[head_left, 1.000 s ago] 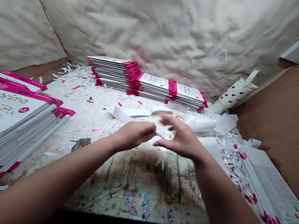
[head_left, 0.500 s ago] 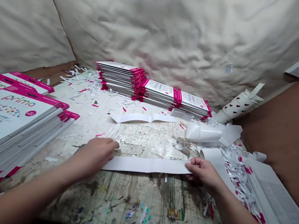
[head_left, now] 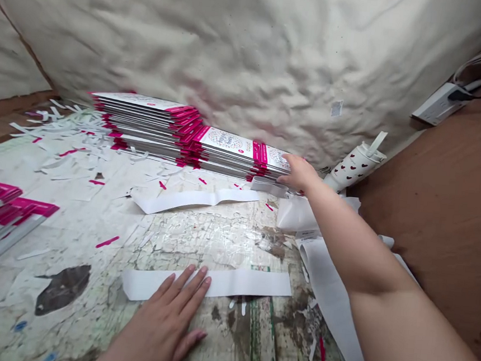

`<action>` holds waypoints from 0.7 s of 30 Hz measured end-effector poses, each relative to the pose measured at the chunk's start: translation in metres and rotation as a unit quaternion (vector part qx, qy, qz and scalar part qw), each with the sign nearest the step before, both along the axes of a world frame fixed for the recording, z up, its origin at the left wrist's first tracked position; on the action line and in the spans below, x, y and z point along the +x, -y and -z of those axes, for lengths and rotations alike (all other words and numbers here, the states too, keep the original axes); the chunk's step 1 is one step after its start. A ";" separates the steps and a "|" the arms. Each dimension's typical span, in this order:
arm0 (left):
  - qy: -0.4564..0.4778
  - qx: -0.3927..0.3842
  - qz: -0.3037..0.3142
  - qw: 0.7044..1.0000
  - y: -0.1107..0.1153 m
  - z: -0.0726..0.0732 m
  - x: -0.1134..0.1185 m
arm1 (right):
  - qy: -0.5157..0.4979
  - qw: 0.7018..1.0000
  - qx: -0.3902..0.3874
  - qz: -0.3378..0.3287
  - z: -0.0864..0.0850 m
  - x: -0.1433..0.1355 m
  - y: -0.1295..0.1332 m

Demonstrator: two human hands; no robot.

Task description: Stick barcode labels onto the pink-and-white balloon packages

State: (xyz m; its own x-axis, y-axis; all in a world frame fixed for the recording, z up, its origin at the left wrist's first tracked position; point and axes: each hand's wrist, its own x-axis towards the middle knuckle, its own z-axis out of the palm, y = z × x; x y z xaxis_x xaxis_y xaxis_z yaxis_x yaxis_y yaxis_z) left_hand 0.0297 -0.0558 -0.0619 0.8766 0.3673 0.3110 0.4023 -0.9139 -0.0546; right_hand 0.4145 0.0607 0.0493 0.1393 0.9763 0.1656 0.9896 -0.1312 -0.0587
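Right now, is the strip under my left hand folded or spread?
Spread: the white strip lies lengthwise on the table, both ends showing, left hand across it.

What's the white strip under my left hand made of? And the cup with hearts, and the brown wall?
Strip: probably smooth paper, since it looks thin and bends up at its left end; thin plastic is possible.
Cup: maybe plastic or painted metal; the smooth, pale outside doesn't settle which.
Wall: likely wood or wood-look board, dull, with streaks like grain.
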 end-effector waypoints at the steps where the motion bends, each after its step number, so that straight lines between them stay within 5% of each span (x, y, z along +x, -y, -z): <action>1: 0.006 0.006 0.006 1.000 -0.002 0.000 0.001 | 0.013 1.000 -0.012 -0.009 0.001 0.008 -0.014; 5: 0.014 0.020 0.014 1.000 -0.006 0.004 0.002 | 0.051 0.997 -0.050 -0.027 -0.003 0.033 -0.039; 12: 0.025 0.003 0.016 1.000 -0.008 -0.002 0.006 | 0.078 0.995 -0.047 -0.046 -0.022 0.047 -0.046; 21: 0.020 0.009 0.014 1.000 -0.009 -0.001 0.007 | 0.113 0.993 0.038 -0.012 -0.002 0.028 -0.027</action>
State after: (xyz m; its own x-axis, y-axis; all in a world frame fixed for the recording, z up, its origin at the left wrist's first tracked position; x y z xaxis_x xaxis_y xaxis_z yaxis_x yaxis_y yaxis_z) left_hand 0.0367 -0.0470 -0.0611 0.8727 0.3369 0.3535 0.3791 -0.9237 -0.0558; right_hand 0.4429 0.0880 0.0514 0.0672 0.9624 0.2633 0.9814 -0.1113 0.1564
